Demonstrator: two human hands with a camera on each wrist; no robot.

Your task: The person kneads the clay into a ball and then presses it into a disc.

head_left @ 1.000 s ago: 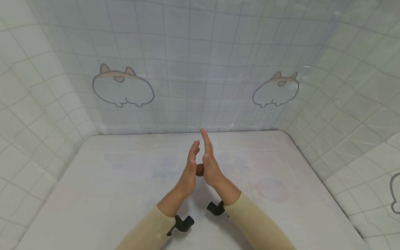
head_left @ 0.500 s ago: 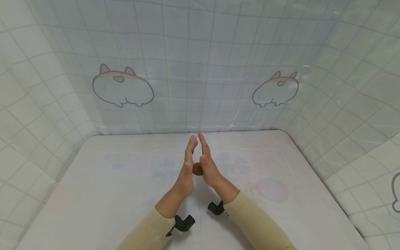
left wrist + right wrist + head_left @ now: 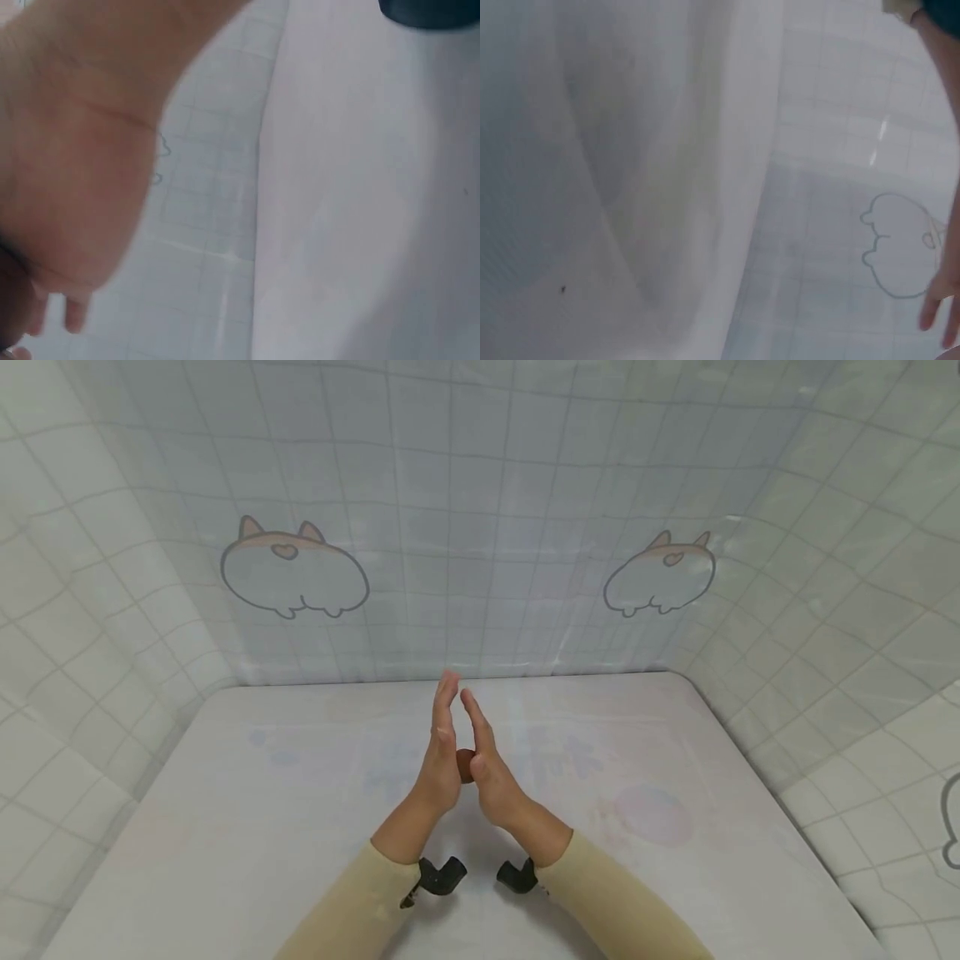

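Observation:
In the head view, a small brown ball (image 3: 466, 766) sits between my two upright palms. It looks like a lump of clay, though its material is hard to tell. My left hand (image 3: 441, 768) touches it from the left with long, straight fingers. From the right, my right hand (image 3: 492, 777) presses against it, fingers straight as well. The fingertips lean towards each other with a narrow gap. In the left wrist view a palm fills the upper left, and the brown ball (image 3: 12, 300) shows partly at the left edge. The right wrist view catches only part of a hand (image 3: 946, 289).
Beneath the hands lies a white table (image 3: 262, 827) with faint coloured prints. Grid-patterned curtains with cartoon animal drawings (image 3: 295, 572) surround it at the back and sides. Black wrist mounts (image 3: 442, 877) project inward from both cream sleeves (image 3: 352, 893).
My palms have slid against each other: the left fingertips have moved forward past the right ones, which have drawn back. Both hands and the brown ball have shifted slightly left.

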